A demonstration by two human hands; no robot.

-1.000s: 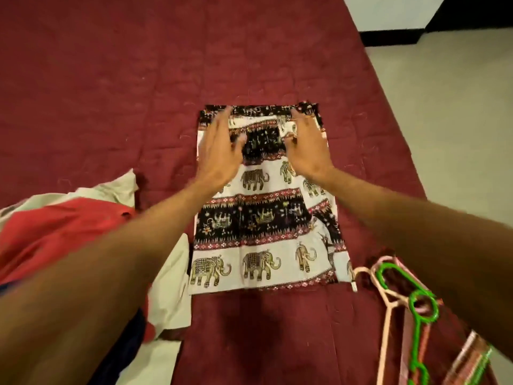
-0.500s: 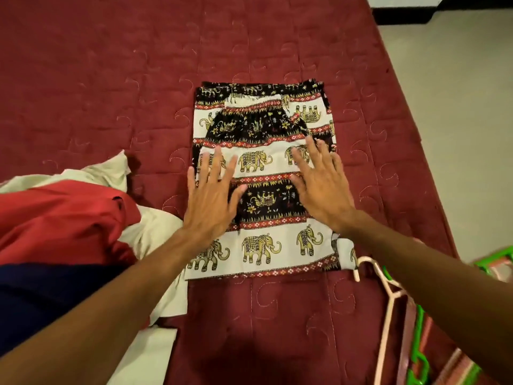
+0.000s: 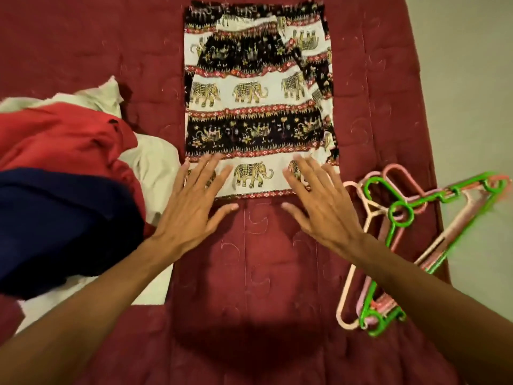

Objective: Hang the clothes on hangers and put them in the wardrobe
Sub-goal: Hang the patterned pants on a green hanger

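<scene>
A folded elephant-print garment (image 3: 258,101) in black, white and red bands lies flat on the maroon bed cover (image 3: 249,273). My left hand (image 3: 194,201) lies flat with spread fingers on its near left corner. My right hand (image 3: 319,201) lies flat the same way on its near right corner. Both hands reach half off the near hem onto the cover. A bunch of green and pink plastic hangers (image 3: 399,218) lies just right of my right hand, near the bed's right edge.
A pile of clothes sits at the left: a red garment (image 3: 63,137), a navy one (image 3: 63,223) and white cloth (image 3: 155,165) under them. The pale floor (image 3: 472,93) lies beyond the bed's right edge.
Both hands have slid toward me along the garment, from its far end through the middle to the near hem, staying flat. The view has tipped down, bringing the hangers fully into sight.
</scene>
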